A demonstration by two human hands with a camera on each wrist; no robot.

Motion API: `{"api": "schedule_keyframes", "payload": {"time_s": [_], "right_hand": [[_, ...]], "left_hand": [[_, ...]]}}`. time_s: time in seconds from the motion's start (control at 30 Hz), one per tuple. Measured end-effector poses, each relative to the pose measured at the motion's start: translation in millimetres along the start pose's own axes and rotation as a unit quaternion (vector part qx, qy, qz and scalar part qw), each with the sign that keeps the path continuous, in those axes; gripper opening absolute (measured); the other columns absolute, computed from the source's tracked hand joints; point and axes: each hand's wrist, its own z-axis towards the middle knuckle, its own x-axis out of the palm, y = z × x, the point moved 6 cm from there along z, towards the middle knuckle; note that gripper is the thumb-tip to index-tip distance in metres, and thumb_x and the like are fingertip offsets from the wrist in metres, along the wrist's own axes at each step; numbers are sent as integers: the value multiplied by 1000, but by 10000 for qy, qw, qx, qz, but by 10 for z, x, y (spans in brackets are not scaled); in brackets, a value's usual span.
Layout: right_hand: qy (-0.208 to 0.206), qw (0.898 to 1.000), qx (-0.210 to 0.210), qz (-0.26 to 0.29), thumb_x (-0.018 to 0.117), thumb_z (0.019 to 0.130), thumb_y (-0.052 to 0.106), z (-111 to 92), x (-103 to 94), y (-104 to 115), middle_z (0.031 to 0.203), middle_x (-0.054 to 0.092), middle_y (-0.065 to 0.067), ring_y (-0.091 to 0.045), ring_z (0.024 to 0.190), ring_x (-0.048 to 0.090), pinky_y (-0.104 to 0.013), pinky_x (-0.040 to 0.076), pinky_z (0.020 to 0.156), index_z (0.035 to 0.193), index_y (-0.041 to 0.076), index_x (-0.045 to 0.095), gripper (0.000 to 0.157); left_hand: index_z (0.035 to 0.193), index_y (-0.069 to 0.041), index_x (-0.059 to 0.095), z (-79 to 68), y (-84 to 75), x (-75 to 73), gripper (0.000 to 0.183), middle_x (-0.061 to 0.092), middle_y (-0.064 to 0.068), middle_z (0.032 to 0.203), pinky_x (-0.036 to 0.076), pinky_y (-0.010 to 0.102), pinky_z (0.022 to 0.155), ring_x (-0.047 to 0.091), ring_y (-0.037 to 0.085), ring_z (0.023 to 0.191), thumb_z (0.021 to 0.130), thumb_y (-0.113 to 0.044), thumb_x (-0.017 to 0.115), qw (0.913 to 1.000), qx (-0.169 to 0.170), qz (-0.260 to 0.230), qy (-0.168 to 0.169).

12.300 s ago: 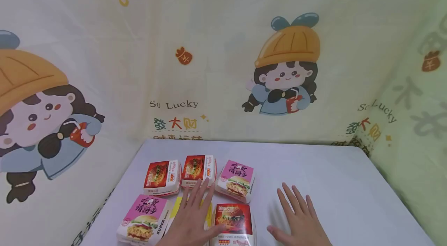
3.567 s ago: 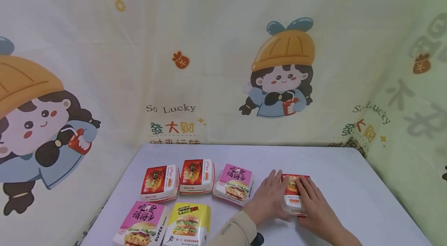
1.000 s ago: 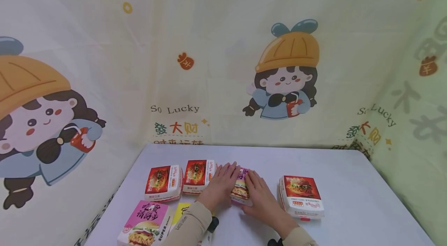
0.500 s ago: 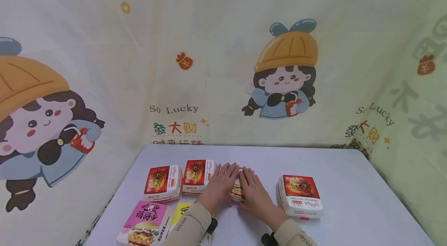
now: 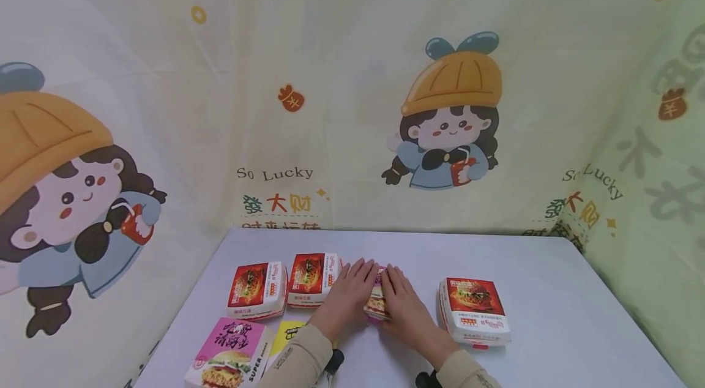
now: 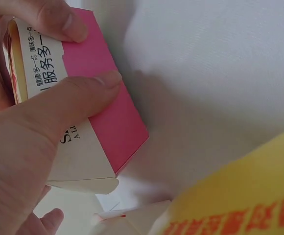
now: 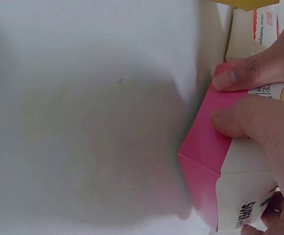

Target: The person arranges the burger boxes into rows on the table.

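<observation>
Between my two hands is a pink-and-white burger box (image 5: pixel 376 302) at the back middle of the table. My left hand (image 5: pixel 346 297) grips its left part, fingers over the lid. From the other side my right hand (image 5: pixel 407 313) holds the box the same way. In the left wrist view, both thumbs press on the pink lower side of the box (image 6: pixel 107 117). The right wrist view shows the same pink side of the box (image 7: pixel 203 122) under both thumbs. Most of its lid is hidden by my fingers.
Two red burger boxes (image 5: pixel 256 290) stand to the left, one beside the left hand. Nearer are another pink box (image 5: pixel 228 354) and a yellow box (image 5: pixel 285 334), partly behind my left sleeve. A red box (image 5: pixel 476 311) stands alone on the right of the white table (image 5: pixel 573 314).
A red box has moved from the front middle to the right. Both hands have since left it and taken hold of the pink box; over the last second they have barely moved.
</observation>
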Motion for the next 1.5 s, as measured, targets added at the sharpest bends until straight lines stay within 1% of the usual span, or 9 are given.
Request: {"api": "schedule_keyframes", "payload": {"time_s": [0.2, 0.33, 0.5, 0.6, 0.73, 1.07, 1.2, 1.37, 1.5], "right_hand": [[-54, 10000, -7, 9, 85, 78, 24, -32, -18, -7, 158, 30, -25, -43, 148, 28, -55, 31, 118, 150, -4, 33, 94], [-183, 9998, -23, -93, 86, 77, 28, -74, -47, -11, 158, 30, -26, -43, 147, 29, -54, 31, 118, 150, -5, 34, 95], [-451, 9984, -68, -329, 85, 77, 38, -147, -80, -29, 158, 31, -25, -41, 147, 31, -54, 33, 118, 150, -4, 35, 98], [-670, 9968, -138, -411, 86, 75, 37, -193, -120, -38, 157, 34, -24, -41, 146, 33, -54, 35, 117, 149, -4, 37, 98], [-849, 9953, -212, -421, 88, 73, 35, -243, -168, -51, 155, 37, -24, -41, 144, 35, -53, 35, 116, 147, -5, 39, 97], [-685, 9972, -88, -287, 87, 74, 35, -351, -236, -93, 155, 37, -22, -39, 145, 35, -52, 37, 115, 147, -3, 40, 95], [-642, 9976, -88, -223, 86, 75, 38, -420, -262, -106, 155, 38, -21, -39, 145, 35, -52, 36, 115, 147, -3, 41, 95], [-491, 9987, -88, -103, 85, 76, 40, -495, -286, -114, 156, 36, -21, -39, 146, 33, -56, 35, 115, 149, -2, 39, 96], [-865, 9951, -353, -333, 87, 72, 40, -564, -319, -82, 154, 41, -20, -39, 143, 39, -56, 35, 115, 147, -2, 42, 97]], "left_hand": [[155, -12, 32, 9, -15, -11, 103, 37, 5, 159, 31, 47, 121, 31, 27, 149, 72, -44, 86, 9997, 2, -209, 125], [155, -13, 31, 4, -45, -35, 104, 35, 4, 161, 30, 46, 122, 29, 25, 151, 73, -47, 85, 9997, 5, -150, 185], [156, -14, 30, -4, -97, -57, 105, 34, 3, 161, 29, 47, 122, 27, 23, 151, 73, -52, 83, 9994, 52, -270, 190], [156, -14, 30, -12, -127, -62, 106, 33, 2, 162, 28, 47, 122, 27, 22, 151, 73, -54, 82, 9990, 78, -396, 187], [156, -15, 28, -22, -167, -79, 107, 32, 2, 162, 28, 45, 122, 27, 22, 151, 73, -56, 81, 9991, 110, -375, 160], [155, -13, 31, -74, -277, -128, 106, 36, 4, 159, 34, 42, 120, 33, 22, 148, 73, -59, 80, 9989, 274, -378, -33], [154, -12, 32, -115, -323, -149, 106, 38, 5, 158, 35, 39, 120, 35, 22, 147, 73, -61, 78, 9984, 424, -313, -215], [153, -11, 33, -189, -379, -208, 106, 40, 5, 156, 35, 36, 120, 38, 22, 145, 72, -64, 77, 9970, 582, -299, -423], [152, -11, 34, -242, -422, -241, 105, 42, 5, 155, 37, 36, 118, 39, 22, 144, 72, -64, 77, 9964, 624, -274, -501]]}}
